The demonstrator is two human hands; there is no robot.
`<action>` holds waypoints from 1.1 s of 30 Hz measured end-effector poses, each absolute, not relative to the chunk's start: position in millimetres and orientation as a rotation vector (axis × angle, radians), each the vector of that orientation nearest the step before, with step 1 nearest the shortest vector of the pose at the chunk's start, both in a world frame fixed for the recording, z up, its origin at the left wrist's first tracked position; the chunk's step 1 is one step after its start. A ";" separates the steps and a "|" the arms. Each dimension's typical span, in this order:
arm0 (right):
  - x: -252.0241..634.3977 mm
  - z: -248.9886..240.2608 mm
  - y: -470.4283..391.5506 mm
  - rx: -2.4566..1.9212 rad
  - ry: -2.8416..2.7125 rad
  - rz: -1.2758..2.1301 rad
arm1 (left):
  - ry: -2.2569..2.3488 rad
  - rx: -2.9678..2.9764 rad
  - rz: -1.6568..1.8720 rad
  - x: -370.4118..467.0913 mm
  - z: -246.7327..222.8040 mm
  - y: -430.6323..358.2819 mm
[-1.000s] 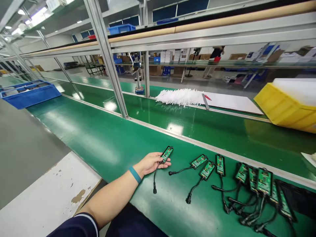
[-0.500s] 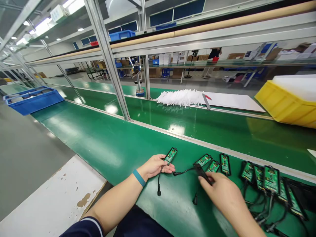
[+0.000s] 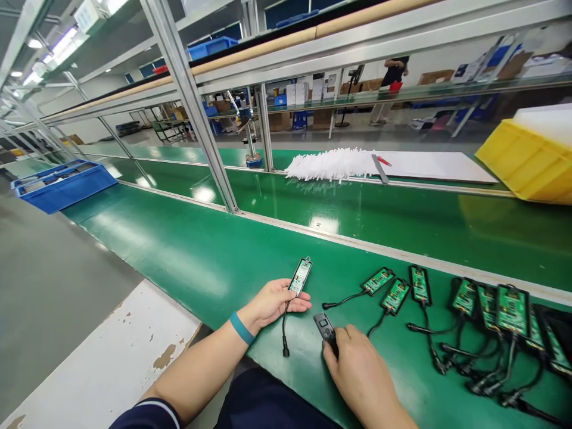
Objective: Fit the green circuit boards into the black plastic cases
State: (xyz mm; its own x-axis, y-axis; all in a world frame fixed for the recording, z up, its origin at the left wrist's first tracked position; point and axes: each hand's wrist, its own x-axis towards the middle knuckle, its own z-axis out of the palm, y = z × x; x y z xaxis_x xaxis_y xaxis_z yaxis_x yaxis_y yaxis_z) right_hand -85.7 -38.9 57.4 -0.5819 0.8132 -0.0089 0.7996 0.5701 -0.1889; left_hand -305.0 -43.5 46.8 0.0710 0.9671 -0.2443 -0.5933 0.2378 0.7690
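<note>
The left hand [image 3: 273, 305], palm up, pinches a slim green circuit board in an open black plastic housing [image 3: 300, 277] between thumb and fingers, its thin black cable [image 3: 285, 333] trailing below. Just right of and below that held board, the right hand [image 3: 363, 372] grips a flat dark plastic piece with a small square outline [image 3: 326, 329]; whether it matches the housing is hard to tell. For good handling, the thumb belongs on the housing's rim, off the components, with the cable slack.

The surface is a glossy green worktop [image 3: 179, 256]. Far left of the held board sits a blue plastic crate [image 3: 67, 198]; up and left of it rises a silver metal post [image 3: 193, 110]. Beyond it, slightly right, lies a heap of thin white strips [image 3: 333, 165], and farther back stands a person in a dark top [image 3: 394, 72]. To its right spread more green circuit boards with black cables [image 3: 512, 310], with a yellow plastic bin [image 3: 521, 167] behind.
</note>
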 end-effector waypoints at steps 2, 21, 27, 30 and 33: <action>-85.4 59.3 -35.2 -1.394 -2.717 0.258 | 0.801 0.562 1.223 -303.2 52.0 -47.4; -105.9 77.8 0.1 -1.427 -2.763 0.454 | 1.028 0.616 1.154 -297.1 72.8 -55.6; -102.3 73.2 6.6 -1.462 -2.744 0.601 | 1.034 0.645 1.133 -295.5 67.9 -52.6; -97.6 69.2 11.8 -1.445 -2.669 0.683 | 1.003 0.651 1.140 -294.1 65.3 -51.6; -93.4 62.2 18.3 -1.377 -2.556 0.841 | 0.969 0.630 1.152 -295.0 62.8 -49.8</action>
